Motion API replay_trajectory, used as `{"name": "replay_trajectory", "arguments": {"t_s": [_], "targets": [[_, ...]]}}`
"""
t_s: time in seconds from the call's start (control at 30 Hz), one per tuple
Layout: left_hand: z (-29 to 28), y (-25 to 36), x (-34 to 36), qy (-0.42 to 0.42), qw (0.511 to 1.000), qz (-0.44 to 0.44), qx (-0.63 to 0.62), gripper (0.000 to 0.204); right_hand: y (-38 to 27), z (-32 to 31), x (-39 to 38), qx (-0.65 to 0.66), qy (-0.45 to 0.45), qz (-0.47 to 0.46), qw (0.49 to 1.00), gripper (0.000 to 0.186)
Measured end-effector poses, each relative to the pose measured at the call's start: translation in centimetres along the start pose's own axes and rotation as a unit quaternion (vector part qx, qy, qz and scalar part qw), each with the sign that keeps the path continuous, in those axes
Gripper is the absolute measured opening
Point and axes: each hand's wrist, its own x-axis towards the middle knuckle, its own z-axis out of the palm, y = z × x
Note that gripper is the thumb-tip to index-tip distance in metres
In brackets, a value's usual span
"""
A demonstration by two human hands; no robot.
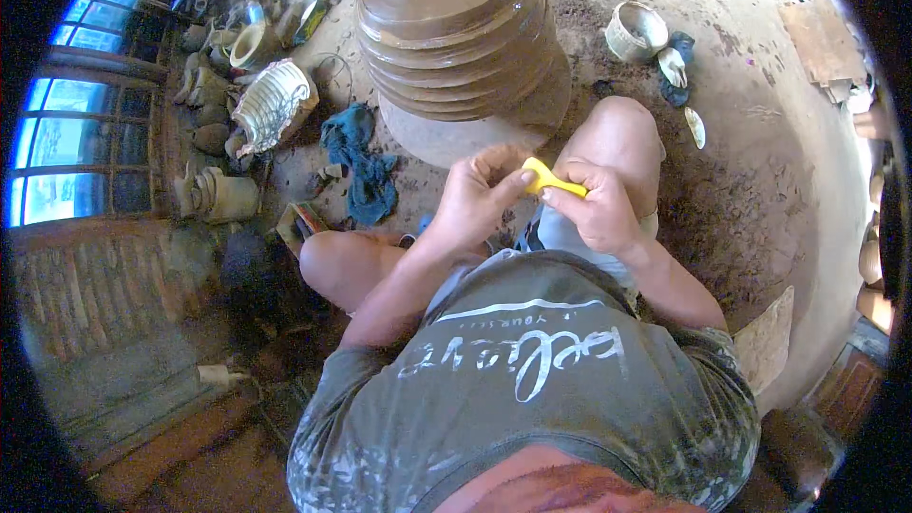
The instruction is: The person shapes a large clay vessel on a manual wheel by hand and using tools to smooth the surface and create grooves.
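Note:
A small bright yellow piece (543, 179), bent and flexible-looking, is held between my two hands over my lap. My left hand (478, 198) pinches its left end between thumb and fingers. Around the right end, the fingers and thumb of my right hand (600, 211) are closed. What kind of thing it is I cannot make out. Just beyond my hands stands a large wet brown clay form (446, 47) with ridged sides and a flat round top. It rests on a pale round base (432, 141), apart from both hands.
A dark teal cloth (366, 171) lies on the floor left of the base. Further left are a ribbed white container (275, 104) and a grey bucket (233, 198). A whitish bucket (635, 33) stands far right beside a dark cloth (676, 90). Barred windows (71, 138) line the left wall.

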Motion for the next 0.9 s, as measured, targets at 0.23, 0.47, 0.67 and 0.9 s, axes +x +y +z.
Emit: {"name": "replay_trajectory", "arguments": {"t_s": [0.23,0.47,0.67,0.9], "targets": [[-1.1,0.2,-1.1,0.029,0.976,0.151,0.155,0.010,-0.5,1.2,-0.3,0.041,0.031,-0.064,0.997,0.011],[0.5,-1.3,-0.7,0.129,0.920,0.242,0.281,0.011,0.9,-0.6,0.4,0.100,-0.003,-0.006,0.995,0.014],[-7.8,-5.7,1.9,0.072,0.781,0.080,0.615,0.048,0.4,-13.2,2.3,-0.178,0.277,-0.026,0.944,0.028],[-12.4,-13.2,3.7,-0.034,0.662,-0.018,0.749,0.103,25.4,-25.9,4.7,-0.503,0.135,0.166,0.837,0.020]]}}
